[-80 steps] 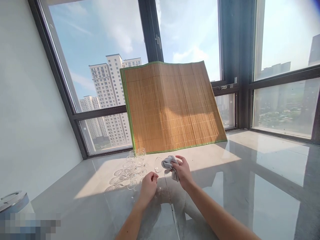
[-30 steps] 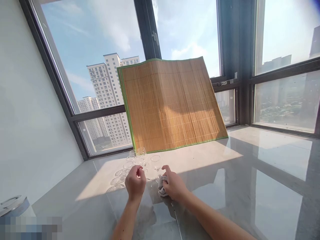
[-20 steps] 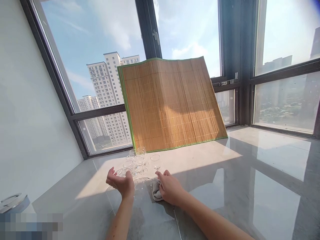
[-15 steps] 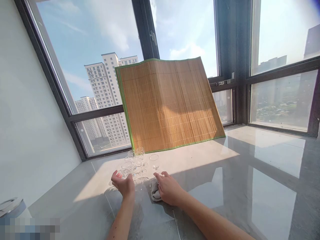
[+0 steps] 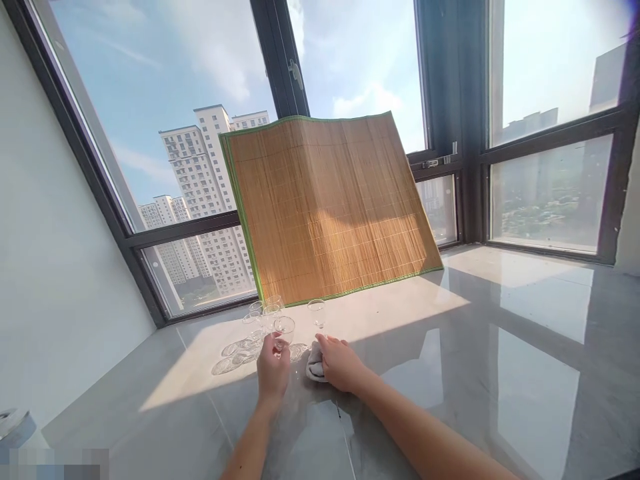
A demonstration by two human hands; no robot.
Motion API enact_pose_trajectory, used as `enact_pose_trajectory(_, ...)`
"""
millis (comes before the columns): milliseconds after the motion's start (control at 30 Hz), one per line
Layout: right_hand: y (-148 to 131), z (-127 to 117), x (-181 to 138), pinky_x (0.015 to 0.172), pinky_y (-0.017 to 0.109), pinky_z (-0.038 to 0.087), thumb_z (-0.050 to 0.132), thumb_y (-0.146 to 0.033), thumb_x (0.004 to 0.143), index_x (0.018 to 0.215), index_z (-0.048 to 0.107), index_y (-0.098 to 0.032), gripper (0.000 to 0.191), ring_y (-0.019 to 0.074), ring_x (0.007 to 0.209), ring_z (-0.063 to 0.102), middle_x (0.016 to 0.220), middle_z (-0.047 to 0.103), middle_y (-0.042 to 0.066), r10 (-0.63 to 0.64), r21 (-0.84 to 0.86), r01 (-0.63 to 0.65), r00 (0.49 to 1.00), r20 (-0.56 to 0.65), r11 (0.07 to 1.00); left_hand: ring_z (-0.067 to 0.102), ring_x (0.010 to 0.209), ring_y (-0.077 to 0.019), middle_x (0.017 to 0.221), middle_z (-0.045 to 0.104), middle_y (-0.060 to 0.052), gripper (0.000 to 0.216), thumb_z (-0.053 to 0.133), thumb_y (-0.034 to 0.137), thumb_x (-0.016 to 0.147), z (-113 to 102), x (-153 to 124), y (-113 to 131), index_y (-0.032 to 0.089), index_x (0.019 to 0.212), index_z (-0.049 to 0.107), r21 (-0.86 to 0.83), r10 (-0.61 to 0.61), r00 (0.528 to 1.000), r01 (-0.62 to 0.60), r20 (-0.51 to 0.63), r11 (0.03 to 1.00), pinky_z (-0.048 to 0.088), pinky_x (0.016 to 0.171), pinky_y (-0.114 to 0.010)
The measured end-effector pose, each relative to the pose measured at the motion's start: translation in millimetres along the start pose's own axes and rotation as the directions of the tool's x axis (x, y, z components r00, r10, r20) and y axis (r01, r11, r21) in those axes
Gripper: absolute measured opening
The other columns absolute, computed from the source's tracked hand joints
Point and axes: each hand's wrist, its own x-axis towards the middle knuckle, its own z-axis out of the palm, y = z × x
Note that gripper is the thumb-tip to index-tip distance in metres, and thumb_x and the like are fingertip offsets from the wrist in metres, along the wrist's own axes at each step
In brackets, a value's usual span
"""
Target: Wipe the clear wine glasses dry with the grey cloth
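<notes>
My left hand (image 5: 274, 370) is closed on a small clear stemmed glass (image 5: 284, 326), its bowl upright above my fingertips. To the right, my right hand (image 5: 341, 363) is closed around a bunched grey cloth (image 5: 316, 368) close to the ledge. A second stemmed glass (image 5: 317, 311) rises from its fingertips; the foot is hidden by the fingers. Several more clear stemmed glasses (image 5: 253, 320) stand together behind and left of my left hand, partly overlapping one another. Their patterned shadows fall on the sunlit stone.
A bamboo mat (image 5: 330, 213) with green edging leans against the dark-framed windows behind the glasses. The glossy grey tiled ledge (image 5: 400, 413) stretches widely to the right. At the lower left stands a whitish container (image 5: 20, 430), cut by the frame. A white wall (image 5: 60, 267) borders the left side.
My left hand has moved right from beside the glass cluster, with a glass in it. My right hand, the cloth and the glass at its fingertips have shifted slightly away and right. The view has turned slightly.
</notes>
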Motion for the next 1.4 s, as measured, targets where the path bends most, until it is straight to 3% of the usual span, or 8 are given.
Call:
enact_pose_trajectory(133, 20, -13, 6, 0.097, 0.040, 0.035, 0.042, -0.011, 0.082, 0.134, 0.047, -0.019, 0.053, 0.0262, 0.125, 0.049, 0.121, 0.064, 0.014, 0.183, -0.046, -0.184, 0.983, -0.033, 0.982, 0.061, 0.084, -0.0177, 0.095, 0.068, -0.003, 0.027, 0.049, 0.027, 0.081, 4, -6, 7, 0.022, 0.105, 0.060, 0.086, 0.162, 0.984, -0.168, 0.073, 0.982, 0.046, 0.080, -0.028)
enact_pose_trajectory(367, 66, -36, 15, 0.100, 0.046, 0.033, 0.041, -0.012, 0.082, 0.139, 0.043, -0.015, 0.057, 0.0278, 0.133, 0.042, 0.129, 0.059, 0.019, 0.433, -0.019, -0.435, 0.898, -0.072, 0.900, 0.061, 0.079, -0.0169, 0.087, 0.067, -0.001, 0.030, 0.049, 0.022, 0.077, 3, -5, 6, 0.023, 0.105, 0.060, 0.083, 0.111, 0.992, -0.117, 0.065, 0.990, 0.047, 0.075, -0.026)
enact_pose_trajectory(500, 85, -35, 18, 0.105, 0.047, 0.029, 0.040, -0.013, 0.083, 0.146, 0.033, -0.015, 0.064, 0.0283, 0.141, 0.032, 0.138, 0.053, 0.019, 0.482, 0.010, -0.483, 0.872, -0.082, 0.876, 0.060, 0.078, -0.0169, 0.086, 0.067, -0.001, 0.030, 0.048, 0.021, 0.076, 2, -5, 6, 0.023, 0.103, 0.060, 0.079, 0.091, 0.994, -0.096, 0.063, 0.992, 0.046, 0.075, -0.026)
enact_pose_trajectory(667, 75, -35, 17, 0.096, 0.044, 0.035, 0.045, -0.013, 0.081, 0.137, 0.046, -0.017, 0.056, 0.0323, 0.135, 0.037, 0.121, 0.062, 0.017, 0.469, 0.006, -0.478, 0.859, -0.206, 0.878, 0.061, 0.082, -0.0169, 0.094, 0.068, -0.003, 0.027, 0.047, 0.018, 0.076, 2, -3, 4, 0.022, 0.099, 0.060, 0.087, 0.091, 0.993, -0.098, 0.075, 0.991, 0.047, 0.076, -0.027)
enact_pose_trajectory(833, 51, -37, 12, 0.082, 0.039, 0.041, 0.049, -0.010, 0.076, 0.141, 0.040, -0.016, 0.066, 0.0358, 0.123, 0.043, 0.117, 0.062, 0.017, 0.415, 0.076, -0.408, 0.894, -0.167, 0.910, 0.062, 0.081, -0.0154, 0.096, 0.069, -0.003, 0.025, 0.048, 0.016, 0.076, 5, -2, -1, 0.021, 0.096, 0.060, 0.092, 0.089, 0.989, -0.100, 0.115, 0.991, 0.047, 0.078, -0.027)
enact_pose_trajectory(1100, 38, -34, 8, 0.083, 0.034, 0.040, 0.061, -0.030, 0.078, 0.144, 0.033, -0.019, 0.072, 0.0316, 0.123, 0.041, 0.109, 0.063, 0.011, 0.239, 0.179, -0.224, 0.968, -0.068, 0.958, 0.061, 0.077, -0.0160, 0.090, 0.070, -0.003, 0.034, 0.051, 0.017, 0.077, 7, -4, -2, 0.020, 0.108, 0.063, 0.110, 0.077, 0.984, -0.095, 0.159, 0.989, 0.047, 0.075, -0.027)
enact_pose_trajectory(1267, 38, -23, 9, 0.076, 0.029, 0.039, 0.051, -0.005, 0.071, 0.136, 0.041, -0.018, 0.067, 0.0245, 0.103, 0.054, 0.100, 0.064, 0.010, 0.090, 0.139, -0.080, 0.994, -0.064, 0.987, 0.061, 0.075, -0.0162, 0.080, 0.067, -0.002, 0.037, 0.050, 0.021, 0.083, 5, -3, -1, 0.018, 0.117, 0.063, 0.229, 0.065, 0.977, -0.113, 0.205, 0.967, 0.043, 0.071, -0.025)
enact_pose_trajectory(1400, 26, -12, 9, 0.069, 0.026, 0.038, 0.048, -0.002, 0.066, 0.126, 0.042, -0.021, 0.063, 0.0187, 0.082, 0.056, 0.085, 0.062, 0.002, -0.031, 0.293, 0.062, 0.994, -0.109, 0.954, 0.061, 0.072, -0.0173, 0.072, 0.066, -0.002, 0.035, 0.048, 0.027, 0.088, 2, -3, 0, 0.019, 0.118, 0.065, 0.345, 0.020, 0.969, -0.108, 0.247, 0.932, 0.038, 0.067, -0.025)
